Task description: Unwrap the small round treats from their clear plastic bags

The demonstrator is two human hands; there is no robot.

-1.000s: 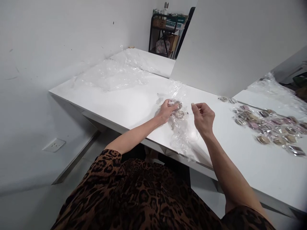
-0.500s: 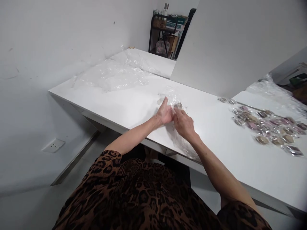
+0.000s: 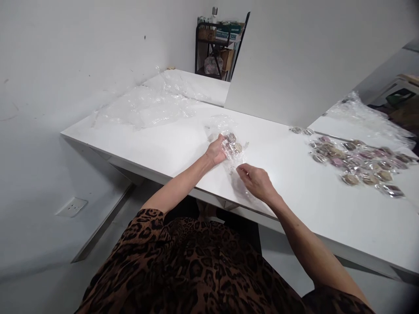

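A clear plastic bag (image 3: 225, 123) lies over the white table in front of me, with a few small brown and tan wrapped pieces (image 3: 231, 138) inside. My left hand (image 3: 216, 150) is closed around the bag's left side, right by those pieces. Lower and to the right, my right hand (image 3: 255, 179) pinches the plastic between thumb and fingertips. Part of the bag trails down toward the table's near edge beneath the right hand. The left fingers are partly hidden behind the plastic.
Individually wrapped brown, tan and pink pieces (image 3: 363, 159) are spread at the right. Loose clear plastic (image 3: 147, 102) lies at the back left, more plastic (image 3: 373, 120) at the far right. A white panel (image 3: 294, 61) rises behind the white table (image 3: 157, 148); a black shelf (image 3: 214, 48) stands beyond.
My right hand has drawn back toward me, away from the left hand, and the wrapped pieces in the bag now show between them. The whole view has shifted slightly.
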